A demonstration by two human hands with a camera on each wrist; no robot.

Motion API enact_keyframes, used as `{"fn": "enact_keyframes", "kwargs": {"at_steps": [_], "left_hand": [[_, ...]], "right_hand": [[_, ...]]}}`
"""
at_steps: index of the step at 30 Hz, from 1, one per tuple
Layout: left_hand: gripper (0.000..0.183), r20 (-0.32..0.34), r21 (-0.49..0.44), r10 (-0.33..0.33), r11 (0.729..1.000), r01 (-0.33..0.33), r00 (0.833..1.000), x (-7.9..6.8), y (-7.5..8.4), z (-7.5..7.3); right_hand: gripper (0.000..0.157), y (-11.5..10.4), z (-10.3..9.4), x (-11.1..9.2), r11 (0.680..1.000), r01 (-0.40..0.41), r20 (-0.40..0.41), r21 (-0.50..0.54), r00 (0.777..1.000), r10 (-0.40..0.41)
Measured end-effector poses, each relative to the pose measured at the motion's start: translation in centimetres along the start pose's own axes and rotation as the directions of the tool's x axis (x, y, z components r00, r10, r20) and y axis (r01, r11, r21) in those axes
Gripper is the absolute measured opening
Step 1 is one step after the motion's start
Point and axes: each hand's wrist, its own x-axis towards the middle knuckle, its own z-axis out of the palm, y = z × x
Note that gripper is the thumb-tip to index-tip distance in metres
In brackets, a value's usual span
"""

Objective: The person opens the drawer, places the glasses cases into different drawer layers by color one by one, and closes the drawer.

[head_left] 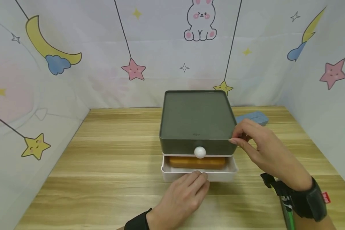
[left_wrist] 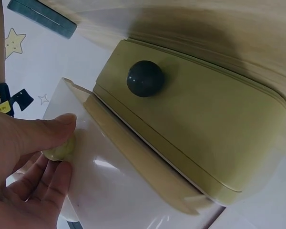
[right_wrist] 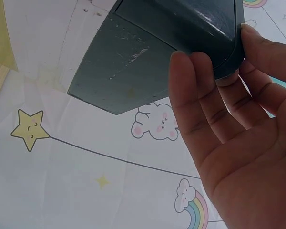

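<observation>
A small desktop drawer box [head_left: 198,115] with a dark green top stands on the wooden table, a white round knob [head_left: 200,152] on its upper front. Below, a white drawer [head_left: 172,176] is partly pulled out, and an orange-brown block-like thing [head_left: 196,162] lies inside it. My left hand [head_left: 182,199] is at the drawer's front; the left wrist view shows its thumb and fingers pinching the drawer's knob [left_wrist: 61,150]. With thumb and fingers, my right hand [head_left: 264,147] grips the front right corner of the green upper part. The right wrist view shows the box's side [right_wrist: 128,62] beside those fingers.
A blue-grey oblong case [head_left: 254,118] lies on the table behind the right hand. White cloth walls [head_left: 161,92] with printed stars and a rabbit enclose the wooden table [head_left: 109,159] at the back and sides.
</observation>
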Motion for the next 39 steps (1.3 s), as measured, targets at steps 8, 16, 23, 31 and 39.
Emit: {"fn": "enact_keyframes", "kwargs": {"at_steps": [8,16,23,31,39], "left_hand": [[0.030,0.007,-0.020,-0.043,0.999,0.044,0.999,0.3,-0.5,0.9],[0.030,0.016,-0.013,-0.069,0.997,0.070,0.997,0.5,-1.0,1.5],[0.028,0.008,0.024,-0.059,0.998,0.058,0.998,0.6,-1.5,1.9],[0.038,-0.039,0.075,-0.048,0.996,0.051,0.998,-0.2,-1.9,3.6],[0.037,-0.051,0.081,-0.052,0.995,0.056,0.997,-0.5,-2.1,4.8]], "right_hand": [[0.032,0.0,0.0,-0.1,1.000,-0.010,0.011,-0.007,1.000,0.010],[0.032,0.0,0.1,-0.1,1.000,-0.011,0.009,-0.009,1.000,0.011],[0.031,0.1,0.1,-0.1,1.000,-0.011,0.014,-0.002,1.000,0.011],[0.031,0.0,0.2,-0.1,1.000,-0.003,0.015,0.000,1.000,0.003],[0.033,0.2,0.1,0.0,1.000,0.012,-0.003,0.001,1.000,-0.012]]}}
